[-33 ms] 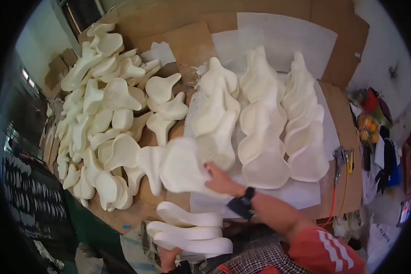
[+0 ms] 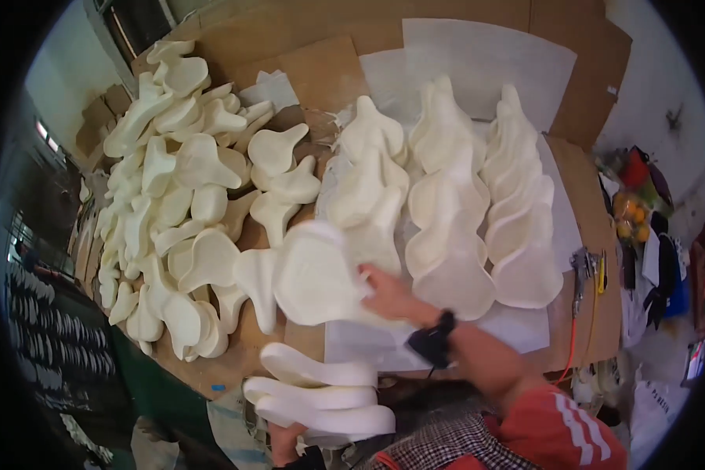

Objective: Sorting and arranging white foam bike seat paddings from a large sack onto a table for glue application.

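A cream foam saddle pad (image 2: 313, 274) with a wide, hollowed end is in my right hand (image 2: 390, 296), its narrow end partly hidden by my fingers. Its left edge meets another pad (image 2: 256, 286) at the side of the heap. Low in the view, my left hand (image 2: 286, 439) grips a stack of three similar pads (image 2: 321, 395) from below, near the table's front edge. Most of the left fingers are hidden under the stack.
A tall heap of loose foam pads (image 2: 200, 160) covers the table's left side. Three rows of overlapping pads (image 2: 450, 196) lie on white paper (image 2: 517, 337). An air gun (image 2: 580, 270) with an orange hose rests at the right edge, beside hanging bags and cloths (image 2: 658, 243).
The pad in my right hand has tilted, turning its hollowed face more toward me. My right hand has shifted slightly right, and the stack in my left hand slightly left.
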The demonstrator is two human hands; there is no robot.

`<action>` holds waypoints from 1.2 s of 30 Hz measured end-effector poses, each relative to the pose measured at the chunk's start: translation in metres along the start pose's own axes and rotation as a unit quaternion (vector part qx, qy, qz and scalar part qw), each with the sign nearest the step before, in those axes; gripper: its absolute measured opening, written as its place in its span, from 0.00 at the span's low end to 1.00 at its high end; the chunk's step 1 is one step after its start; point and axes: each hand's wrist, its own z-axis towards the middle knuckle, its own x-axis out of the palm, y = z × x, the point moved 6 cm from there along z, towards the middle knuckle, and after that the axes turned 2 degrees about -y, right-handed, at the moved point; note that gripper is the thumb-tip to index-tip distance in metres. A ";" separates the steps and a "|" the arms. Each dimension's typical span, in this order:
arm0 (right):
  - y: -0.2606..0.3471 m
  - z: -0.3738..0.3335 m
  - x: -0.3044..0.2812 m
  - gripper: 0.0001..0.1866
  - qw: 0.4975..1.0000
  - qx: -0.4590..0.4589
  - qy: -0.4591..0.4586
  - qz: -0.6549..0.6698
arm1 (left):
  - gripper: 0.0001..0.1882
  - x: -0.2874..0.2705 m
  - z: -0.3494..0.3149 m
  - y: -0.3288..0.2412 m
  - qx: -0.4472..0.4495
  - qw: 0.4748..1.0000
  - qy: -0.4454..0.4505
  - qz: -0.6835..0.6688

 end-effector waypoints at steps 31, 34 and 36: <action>-0.342 -0.322 -0.402 0.51 0.852 0.300 -0.309 -0.296 | 0.53 0.095 0.135 -0.023 0.167 0.869 -0.131 0.447; -0.327 -0.313 -0.392 0.46 0.814 0.364 -0.258 -0.371 | 0.53 0.097 0.144 -0.011 0.115 0.968 -0.079 0.208; -0.335 -0.306 -0.380 0.43 0.770 0.351 -0.257 -0.467 | 0.53 0.093 0.144 -0.002 0.019 0.981 -0.082 0.175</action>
